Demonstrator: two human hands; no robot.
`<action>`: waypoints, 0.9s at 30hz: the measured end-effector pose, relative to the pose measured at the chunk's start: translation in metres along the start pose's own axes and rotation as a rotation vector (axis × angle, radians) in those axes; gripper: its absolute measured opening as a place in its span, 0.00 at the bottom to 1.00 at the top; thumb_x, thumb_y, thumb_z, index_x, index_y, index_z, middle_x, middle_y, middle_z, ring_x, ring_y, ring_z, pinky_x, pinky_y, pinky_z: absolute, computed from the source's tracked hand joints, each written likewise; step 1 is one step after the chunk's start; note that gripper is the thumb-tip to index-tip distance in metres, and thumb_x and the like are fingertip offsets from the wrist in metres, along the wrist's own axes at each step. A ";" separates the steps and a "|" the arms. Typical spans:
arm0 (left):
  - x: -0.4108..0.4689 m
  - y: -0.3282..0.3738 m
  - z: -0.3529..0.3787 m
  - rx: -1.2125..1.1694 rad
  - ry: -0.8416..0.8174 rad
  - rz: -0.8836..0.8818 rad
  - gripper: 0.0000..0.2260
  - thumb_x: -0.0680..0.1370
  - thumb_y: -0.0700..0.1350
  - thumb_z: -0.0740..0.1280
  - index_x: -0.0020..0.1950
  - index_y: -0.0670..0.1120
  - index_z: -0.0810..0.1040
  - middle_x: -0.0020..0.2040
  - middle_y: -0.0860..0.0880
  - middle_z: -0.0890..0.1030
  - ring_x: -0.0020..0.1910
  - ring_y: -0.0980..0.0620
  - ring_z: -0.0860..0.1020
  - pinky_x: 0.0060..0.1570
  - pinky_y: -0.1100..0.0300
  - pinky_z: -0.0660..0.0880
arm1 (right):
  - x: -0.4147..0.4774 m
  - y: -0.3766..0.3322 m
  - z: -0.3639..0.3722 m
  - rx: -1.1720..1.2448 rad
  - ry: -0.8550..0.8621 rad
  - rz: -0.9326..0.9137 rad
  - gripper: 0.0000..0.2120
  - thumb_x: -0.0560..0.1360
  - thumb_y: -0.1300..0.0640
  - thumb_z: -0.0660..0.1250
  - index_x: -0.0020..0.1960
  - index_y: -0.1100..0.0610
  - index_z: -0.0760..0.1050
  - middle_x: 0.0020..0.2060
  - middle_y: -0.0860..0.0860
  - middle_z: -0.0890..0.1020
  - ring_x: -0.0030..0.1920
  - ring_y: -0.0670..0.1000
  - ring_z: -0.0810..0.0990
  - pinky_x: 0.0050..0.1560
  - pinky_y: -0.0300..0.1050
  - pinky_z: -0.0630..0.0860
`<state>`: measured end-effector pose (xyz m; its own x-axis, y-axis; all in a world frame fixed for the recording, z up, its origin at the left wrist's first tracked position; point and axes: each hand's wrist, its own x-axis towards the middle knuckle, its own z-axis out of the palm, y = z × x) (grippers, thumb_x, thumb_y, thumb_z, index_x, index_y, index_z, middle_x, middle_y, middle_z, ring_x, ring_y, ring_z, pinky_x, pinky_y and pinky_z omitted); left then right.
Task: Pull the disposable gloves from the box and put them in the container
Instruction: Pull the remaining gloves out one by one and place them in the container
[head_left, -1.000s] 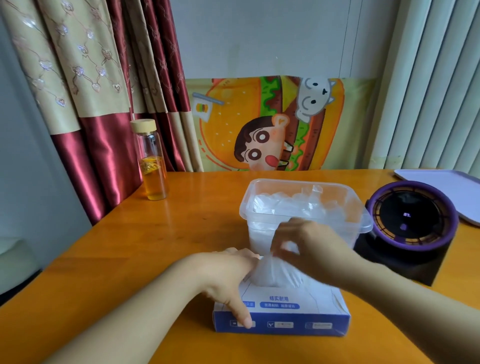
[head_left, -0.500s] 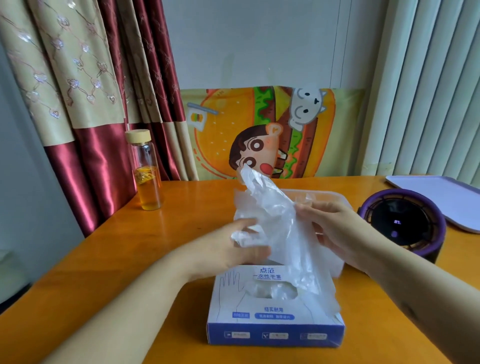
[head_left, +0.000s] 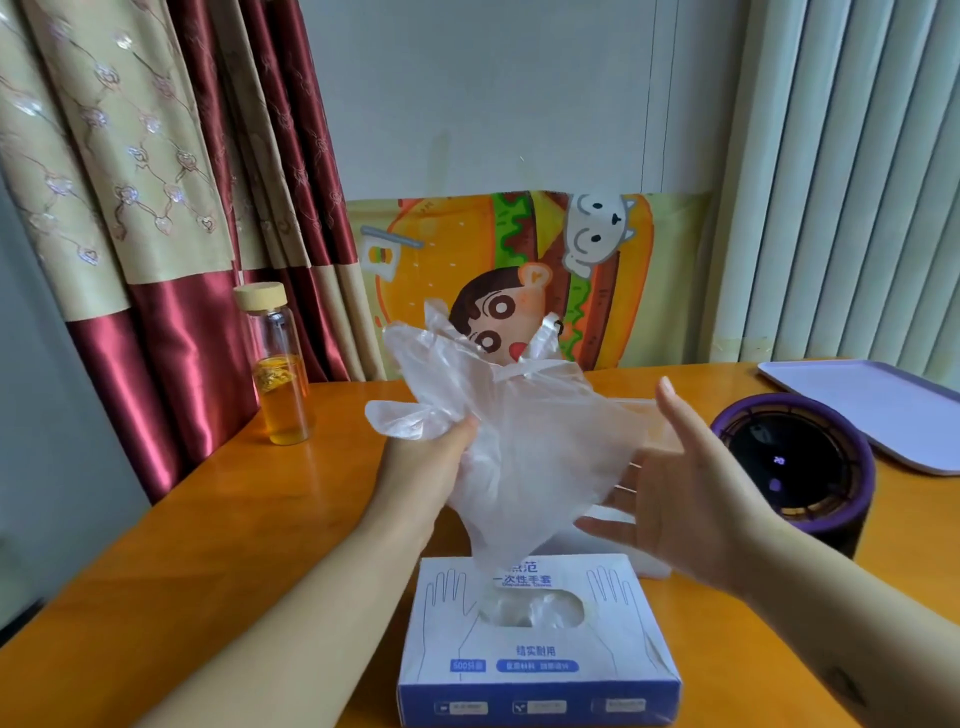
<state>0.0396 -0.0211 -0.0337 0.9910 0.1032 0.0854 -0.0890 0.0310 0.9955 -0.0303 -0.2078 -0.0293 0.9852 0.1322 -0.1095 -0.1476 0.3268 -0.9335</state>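
left hand (head_left: 422, 470) clutches the gloves (head_left: 524, 441), right hand (head_left: 693, 493) spread open; container (head_left: 644, 564) sits just beyond that grip.

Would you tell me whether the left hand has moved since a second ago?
Yes. The left hand rose off the glove box and now grips a glove above it.

The left hand (head_left: 426, 467) is held up in the middle, its fingers curled round the clear gloves (head_left: 524, 447). The right hand (head_left: 696, 493) is just to its right, open, with fingers spread and the palm facing left.
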 end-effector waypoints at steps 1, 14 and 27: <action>0.000 -0.002 -0.001 0.003 0.021 -0.013 0.09 0.77 0.45 0.69 0.55 0.45 0.78 0.49 0.47 0.82 0.50 0.49 0.79 0.51 0.56 0.72 | -0.003 0.000 0.002 -0.055 -0.035 -0.016 0.34 0.69 0.30 0.56 0.60 0.54 0.78 0.56 0.54 0.82 0.58 0.56 0.80 0.59 0.56 0.74; 0.006 -0.006 -0.031 -0.065 0.148 0.089 0.18 0.81 0.44 0.62 0.71 0.53 0.67 0.68 0.50 0.72 0.63 0.54 0.71 0.62 0.56 0.69 | 0.008 -0.002 0.003 -0.306 0.144 -0.190 0.26 0.61 0.54 0.73 0.55 0.66 0.75 0.40 0.56 0.85 0.41 0.50 0.84 0.48 0.44 0.80; -0.007 0.004 0.005 0.721 -0.337 0.853 0.07 0.80 0.40 0.64 0.52 0.48 0.80 0.46 0.54 0.81 0.44 0.57 0.77 0.45 0.57 0.75 | 0.019 -0.032 0.011 -0.475 -0.198 -0.150 0.05 0.69 0.62 0.70 0.44 0.60 0.81 0.42 0.56 0.85 0.42 0.50 0.84 0.42 0.38 0.80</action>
<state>0.0325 -0.0268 -0.0299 0.6234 -0.4544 0.6363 -0.7688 -0.5044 0.3931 -0.0083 -0.2051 0.0021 0.9501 0.3058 0.0609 0.0951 -0.0980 -0.9906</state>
